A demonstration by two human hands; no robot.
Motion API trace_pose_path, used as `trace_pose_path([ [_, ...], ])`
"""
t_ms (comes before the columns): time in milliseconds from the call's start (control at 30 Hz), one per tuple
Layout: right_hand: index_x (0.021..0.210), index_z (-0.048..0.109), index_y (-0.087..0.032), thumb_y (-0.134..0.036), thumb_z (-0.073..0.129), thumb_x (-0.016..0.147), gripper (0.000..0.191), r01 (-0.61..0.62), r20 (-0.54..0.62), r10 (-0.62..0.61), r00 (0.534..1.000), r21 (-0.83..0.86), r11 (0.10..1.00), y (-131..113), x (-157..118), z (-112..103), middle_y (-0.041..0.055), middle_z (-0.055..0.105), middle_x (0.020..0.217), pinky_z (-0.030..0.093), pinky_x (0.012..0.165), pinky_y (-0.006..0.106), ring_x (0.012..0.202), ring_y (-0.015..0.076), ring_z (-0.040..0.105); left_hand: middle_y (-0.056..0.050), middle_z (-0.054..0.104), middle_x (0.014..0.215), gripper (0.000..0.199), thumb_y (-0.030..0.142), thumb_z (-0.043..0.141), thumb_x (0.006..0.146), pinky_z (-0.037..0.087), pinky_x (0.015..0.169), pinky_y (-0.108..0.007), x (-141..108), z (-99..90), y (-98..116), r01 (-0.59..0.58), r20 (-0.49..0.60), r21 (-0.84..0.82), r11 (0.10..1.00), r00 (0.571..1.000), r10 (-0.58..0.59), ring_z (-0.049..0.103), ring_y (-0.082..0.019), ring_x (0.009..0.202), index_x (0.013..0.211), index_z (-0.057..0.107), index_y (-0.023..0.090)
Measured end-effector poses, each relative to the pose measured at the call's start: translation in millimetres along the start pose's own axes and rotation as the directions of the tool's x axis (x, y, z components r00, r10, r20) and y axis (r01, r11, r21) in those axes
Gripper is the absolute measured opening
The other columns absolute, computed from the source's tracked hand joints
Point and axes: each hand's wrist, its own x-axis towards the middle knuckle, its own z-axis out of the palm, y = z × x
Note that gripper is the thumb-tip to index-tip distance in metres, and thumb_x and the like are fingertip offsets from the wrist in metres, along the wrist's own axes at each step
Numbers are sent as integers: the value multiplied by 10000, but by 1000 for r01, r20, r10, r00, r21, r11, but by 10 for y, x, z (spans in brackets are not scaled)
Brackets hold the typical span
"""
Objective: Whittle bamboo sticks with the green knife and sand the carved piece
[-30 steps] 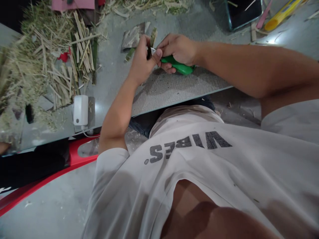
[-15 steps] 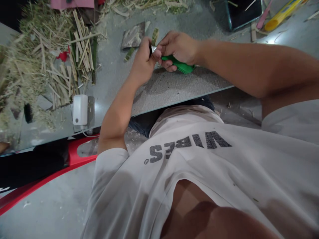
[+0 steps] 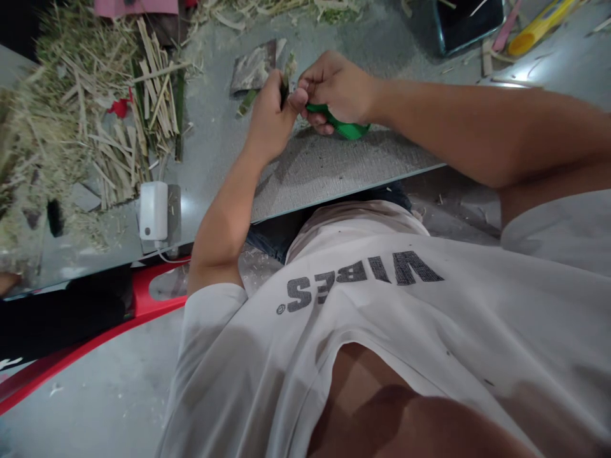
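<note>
My right hand [image 3: 340, 88] is wrapped round a green handle [image 3: 351, 130], whose lower end sticks out below the palm. My left hand [image 3: 273, 117] is closed on a short green-brown strip [image 3: 286, 73] that rises above its fingers. The two hands meet at thumb and fingertips over the table, and whatever part of the tool lies between them is hidden. Just behind my left hand lie a worn grey-brown square sheet [image 3: 254, 67] and a small green piece [image 3: 246, 103].
Shavings [image 3: 62, 114] and cut strips [image 3: 117, 165] cover the left side, with a red scrap [image 3: 119, 107] among them. A white charger [image 3: 153, 210] sits near the glass table's edge [image 3: 344, 192]. A dark phone [image 3: 468, 22] and a yellow tool [image 3: 539, 28] lie at the back right.
The strip in my left hand has tilted and now shows narrower. The shiny metal between my hands is no longer visible. Both hands have shifted slightly.
</note>
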Motion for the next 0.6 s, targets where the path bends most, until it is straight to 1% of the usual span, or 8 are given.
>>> trace_pose_path([
  [67, 719, 579, -289, -575, 873, 638, 418, -38, 53, 37, 998, 17, 999, -6, -5, -22, 43, 445, 609, 360, 530, 360, 542, 202, 367, -30, 600, 889, 760, 1089, 545, 1024, 376, 712, -457, 7, 39, 61, -6, -6, 6, 1000, 1000, 6, 552, -279, 765, 1049, 506, 330],
  [133, 717, 577, -289, -521, 829, 608, 359, -62, 93, 57, 994, 50, 997, -10, -13, -39, 50, 465, 611, 337, 527, 346, 540, 203, 354, -31, 624, 916, 693, 1019, 513, 1102, 434, 715, -462, 4, 90, 119, -1, 17, -16, 1000, 1000, 1, 608, -273, 766, 1096, 503, 326],
  [233, 708, 590, -278, -487, 786, 585, 312, -86, 127, 77, 989, 70, 994, -16, -26, -45, 56, 476, 625, 323, 518, 328, 538, 192, 352, 2, 599, 870, 626, 953, 448, 1168, 451, 626, -434, -14, 153, 188, 14, 60, -53, 998, 998, -11, 593, -236, 639, 1102, 461, 330],
  [300, 725, 619, -271, -477, 779, 589, 294, -97, 136, 87, 987, 64, 993, -11, -30, -39, 50, 473, 629, 323, 517, 326, 531, 183, 356, 14, 601, 866, 625, 956, 451, 1164, 453, 593, -416, -25, 169, 223, 17, 79, -73, 997, 997, -11, 587, -222, 609, 1093, 444, 334],
  [367, 744, 619, -265, -460, 782, 592, 296, -97, 127, 86, 988, 87, 991, 4, -25, -35, 46, 499, 649, 320, 513, 323, 527, 176, 359, 20, 618, 857, 654, 988, 507, 1123, 453, 605, -410, -28, 160, 258, 13, 85, -76, 997, 996, -7, 600, -224, 624, 1089, 450, 337],
  [433, 746, 603, -260, -436, 790, 577, 308, -89, 116, 75, 990, 116, 989, 28, -12, -38, 44, 511, 664, 321, 500, 315, 527, 167, 361, 27, 615, 807, 681, 1017, 528, 1090, 446, 626, -417, -24, 136, 305, 19, 87, -59, 998, 996, -14, 599, -235, 627, 1070, 457, 340],
  [533, 763, 605, -251, -439, 824, 597, 333, -64, 108, 51, 993, 121, 991, 65, 16, -52, 33, 491, 657, 337, 476, 299, 525, 155, 359, 18, 599, 751, 683, 1027, 467, 1097, 458, 675, -442, -25, 96, 415, 33, 80, -13, 999, 996, -32, 606, -263, 643, 1031, 445, 347],
  [600, 786, 611, -240, -472, 870, 642, 376, -42, 103, 30, 994, 116, 992, 86, 32, -61, 21, 483, 650, 353, 454, 296, 521, 149, 361, -14, 627, 797, 688, 1028, 420, 1111, 480, 714, -455, -39, 75, 502, 33, 60, 26, 999, 998, -34, 651, -287, 708, 1036, 445, 344],
])
